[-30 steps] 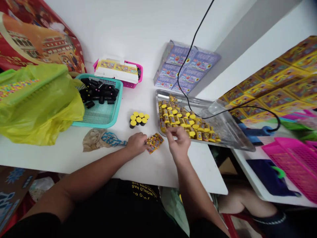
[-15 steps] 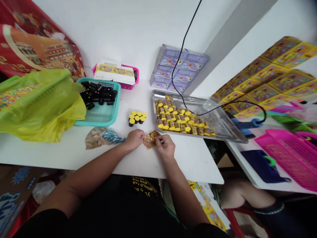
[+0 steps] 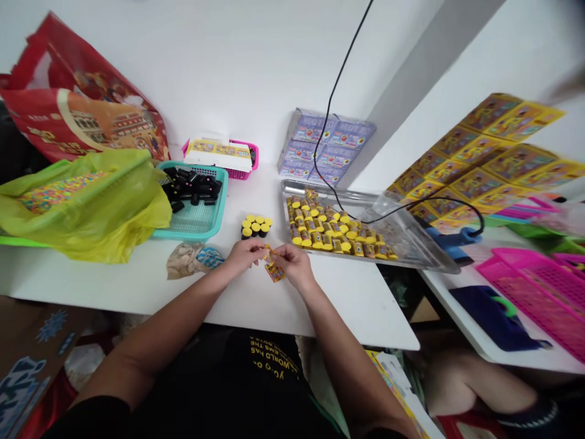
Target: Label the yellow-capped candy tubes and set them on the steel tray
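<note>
My left hand (image 3: 245,256) and my right hand (image 3: 295,265) meet over the near part of the white table (image 3: 338,299). Their fingertips pinch a small orange printed label (image 3: 267,252) between them. A second orange printed label (image 3: 275,272) shows just below; whether it lies on the table or hangs from my fingers, I cannot tell. Right behind my left hand stands a cluster of small black tubs with yellow lids (image 3: 256,225). A crumpled beige and blue-striped cloth (image 3: 187,259) lies left of that hand.
A metal tray (image 3: 420,244) at right holds many labelled yellow-lidded tubs (image 3: 329,228). At left are a turquoise basket (image 3: 194,228) of black tubs and a yellow-green bag (image 3: 114,213) with colourful beads. Purple boxes (image 3: 326,143) stand behind. A black cable (image 3: 336,79) hangs over the tray.
My hands have come closer together, the right one moving left. One label is now between both sets of fingertips, the other below them. The camera view has tilted slightly upward.
</note>
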A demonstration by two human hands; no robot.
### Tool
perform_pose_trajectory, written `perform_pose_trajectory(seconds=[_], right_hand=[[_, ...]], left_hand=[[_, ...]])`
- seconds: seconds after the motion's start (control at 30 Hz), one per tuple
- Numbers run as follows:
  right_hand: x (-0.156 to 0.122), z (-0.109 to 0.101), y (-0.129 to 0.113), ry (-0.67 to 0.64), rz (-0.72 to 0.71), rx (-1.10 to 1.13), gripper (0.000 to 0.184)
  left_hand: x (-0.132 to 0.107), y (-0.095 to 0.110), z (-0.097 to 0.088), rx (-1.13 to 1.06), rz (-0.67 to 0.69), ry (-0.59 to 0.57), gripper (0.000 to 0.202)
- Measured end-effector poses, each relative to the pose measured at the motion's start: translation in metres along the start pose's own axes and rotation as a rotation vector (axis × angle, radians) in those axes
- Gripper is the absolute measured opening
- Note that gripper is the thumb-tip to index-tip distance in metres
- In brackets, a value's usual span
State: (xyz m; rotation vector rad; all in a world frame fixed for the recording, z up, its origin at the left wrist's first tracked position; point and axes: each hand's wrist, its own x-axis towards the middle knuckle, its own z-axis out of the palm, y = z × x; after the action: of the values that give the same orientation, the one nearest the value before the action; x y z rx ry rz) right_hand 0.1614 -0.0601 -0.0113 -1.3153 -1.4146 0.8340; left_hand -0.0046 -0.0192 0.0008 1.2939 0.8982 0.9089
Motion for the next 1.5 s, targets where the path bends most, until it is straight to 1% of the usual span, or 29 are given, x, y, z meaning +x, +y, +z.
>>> perform_pose_trajectory(seconds=[0.07, 0.13, 0.2, 0.27, 0.3, 0.33, 0.37, 0.47, 0.57, 0.63, 0.7, 0.77, 0.8, 0.83, 0.87, 0.9, 0.97, 1.03, 1.1, 1.17, 1.3, 1.43, 1.5], right_hand=[[0.013, 0.007, -0.005, -0.117, -0.024, -0.036, 0.022], [0.028, 0.015, -0.013, -0.174, -0.070, -0.122, 0.023], [0.044, 0.026, -0.023, -0.137, -0.129, -0.316, 0.021], [0.056, 0.040, -0.033, -0.050, -0.160, -0.595, 0.020], [0.061, 0.048, -0.037, -0.029, -0.158, -0.735, 0.020], [0.065, 0.056, -0.041, -0.029, -0.147, -0.850, 0.022], [0.068, 0.065, -0.044, -0.055, -0.141, -0.936, 0.025], [0.074, 0.085, -0.046, -0.146, -0.128, -1.069, 0.032], [0.078, 0.091, -0.041, -0.144, -0.146, -1.093, 0.027], [0.076, 0.087, -0.039, -0.102, -0.158, -1.027, 0.024], [0.071, 0.075, -0.040, -0.016, -0.151, -0.856, 0.021], [0.066, 0.057, -0.040, 0.095, -0.122, -0.562, 0.023], [0.064, 0.046, -0.040, 0.123, -0.097, -0.366, 0.027], [0.064, 0.036, -0.038, 0.111, -0.076, -0.144, 0.031], [0.063, 0.026, -0.036, 0.059, -0.052, 0.060, 0.034], [0.063, 0.017, -0.034, 0.000, -0.029, 0.219, 0.035], [0.062, 0.004, -0.030, -0.073, -0.001, 0.416, 0.036], [0.060, -0.003, -0.026, -0.100, 0.010, 0.489, 0.034], [0.058, -0.007, -0.023, -0.103, 0.005, 0.510, 0.034], [0.059, -0.008, -0.023, -0.097, -0.006, 0.516, 0.033], [0.060, -0.014, -0.026, -0.100, -0.020, 0.498, 0.035], [0.059, -0.015, -0.028, -0.087, -0.035, 0.510, 0.035], [0.059, -0.013, -0.028, -0.106, -0.023, 0.496, 0.036]], left_hand=[[-0.006, 0.002, -0.011, 0.055, -0.025, 0.024, 0.015], [-0.013, 0.004, -0.022, 0.128, -0.022, 0.096, 0.020], [-0.022, 0.005, -0.032, 0.191, -0.019, 0.171, 0.024], [-0.032, 0.007, -0.040, 0.236, -0.011, 0.221, 0.028], [-0.037, 0.008, -0.043, 0.254, -0.003, 0.239, 0.029], [-0.041, 0.009, -0.046, 0.268, 0.010, 0.251, 0.030], [-0.045, 0.009, -0.049, 0.282, 0.021, 0.264, 0.030], [-0.052, 0.007, -0.056, 0.267, -0.006, 0.270, 0.031], [-0.051, 0.003, -0.063, 0.246, -0.025, 0.271, 0.033], [-0.048, 0.001, -0.064, 0.253, -0.011, 0.258, 0.033], [-0.046, 0.003, -0.062, 0.261, 0.006, 0.248, 0.032], [-0.042, 0.006, -0.057, 0.272, 0.025, 0.241, 0.030], [-0.038, 0.007, -0.054, 0.283, 0.050, 0.241, 0.030], [-0.034, 0.009, -0.052, 0.297, 0.070, 0.232, 0.030], [-0.030, 0.010, -0.049, 0.308, 0.076, 0.219, 0.030], [-0.025, 0.012, -0.046, 0.312, 0.081, 0.209, 0.030], [-0.016, 0.014, -0.039, 0.322, 0.078, 0.171, 0.029], [-0.008, 0.017, -0.032, 0.327, 0.082, 0.117, 0.028], [-0.001, 0.019, -0.025, 0.330, 0.098, 0.062, 0.028], [0.005, 0.021, -0.020, 0.343, 0.125, 0.034, 0.027], [0.012, 0.017, -0.016, 0.370, 0.168, 0.035, 0.026], [0.013, 0.007, -0.017, 0.341, 0.134, 0.039, 0.026], [0.012, 0.004, -0.018, 0.306, 0.117, 0.030, 0.026]])
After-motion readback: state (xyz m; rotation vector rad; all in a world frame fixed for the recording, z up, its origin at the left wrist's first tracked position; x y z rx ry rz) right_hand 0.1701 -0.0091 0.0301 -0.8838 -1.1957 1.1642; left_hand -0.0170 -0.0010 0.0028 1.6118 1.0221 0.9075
